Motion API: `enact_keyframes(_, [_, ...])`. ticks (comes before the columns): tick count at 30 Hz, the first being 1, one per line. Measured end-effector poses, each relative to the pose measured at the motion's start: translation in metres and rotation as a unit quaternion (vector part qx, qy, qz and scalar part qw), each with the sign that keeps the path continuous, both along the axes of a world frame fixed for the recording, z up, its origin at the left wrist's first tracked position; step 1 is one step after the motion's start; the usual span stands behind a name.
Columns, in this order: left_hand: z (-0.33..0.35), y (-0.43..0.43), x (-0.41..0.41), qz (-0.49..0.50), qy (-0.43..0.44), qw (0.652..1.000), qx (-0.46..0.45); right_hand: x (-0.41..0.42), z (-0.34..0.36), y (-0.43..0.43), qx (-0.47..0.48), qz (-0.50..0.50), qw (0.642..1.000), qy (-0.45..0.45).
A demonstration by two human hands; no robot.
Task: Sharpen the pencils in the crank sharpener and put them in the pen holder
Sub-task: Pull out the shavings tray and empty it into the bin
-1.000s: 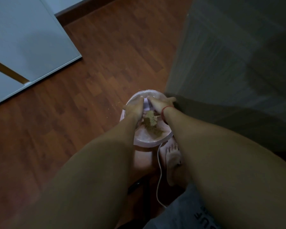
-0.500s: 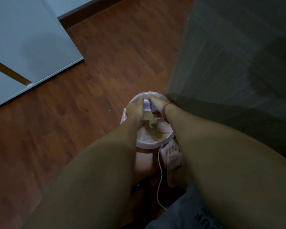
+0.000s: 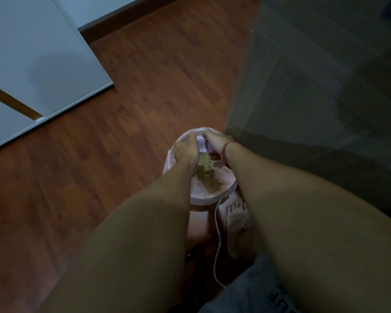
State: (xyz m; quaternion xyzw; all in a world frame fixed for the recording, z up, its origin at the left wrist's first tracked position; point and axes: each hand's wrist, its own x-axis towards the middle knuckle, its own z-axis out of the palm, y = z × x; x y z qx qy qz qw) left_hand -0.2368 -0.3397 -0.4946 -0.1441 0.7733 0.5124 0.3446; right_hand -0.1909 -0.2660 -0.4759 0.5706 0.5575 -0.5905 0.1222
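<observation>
Dim light is falling on reddish-brown laminate floor point(image 3: 133, 109). Pale flat panels point(image 3: 32, 53) are filling upper left, dark baseboard point(image 3: 131, 19) is running behind, grey ribbed furniture side point(image 3: 314, 86) is standing right.

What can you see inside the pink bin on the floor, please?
Brown shavings lie on a pale liner in the bin, with the left hand and right hand holding a small box above. The bin's bottom is covered.

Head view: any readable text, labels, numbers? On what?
"UF": dark print on the grey garment at the bottom edge, turned sideways; further letters are cut off or blurred, unreadable.
None legible on the pink bin, nor on the lilac box held between the left hand and right hand.
</observation>
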Motion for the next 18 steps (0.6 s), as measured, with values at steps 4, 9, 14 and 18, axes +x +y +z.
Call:
enact_keyframes(4, [0.002,-0.003,0.001,-0.006,-0.011,1.000,0.016,-0.003,-0.006,0.002,0.021,-0.021,0.999,-0.019])
enact_keyframes(9, [0.013,-0.005,0.005,0.036,0.004,0.999,-0.022,0.000,0.015,-0.006,0.007,0.008,1.000,-0.011])
enact_keyframes(14, [0.001,-0.007,0.000,-0.027,0.013,1.000,0.008,-0.004,0.002,-0.002,0.030,-0.014,0.999,-0.016])
enact_keyframes(18, [-0.002,-0.006,-0.001,0.011,0.019,1.000,-0.003,0.001,0.014,-0.006,0.020,0.000,1.000,-0.015])
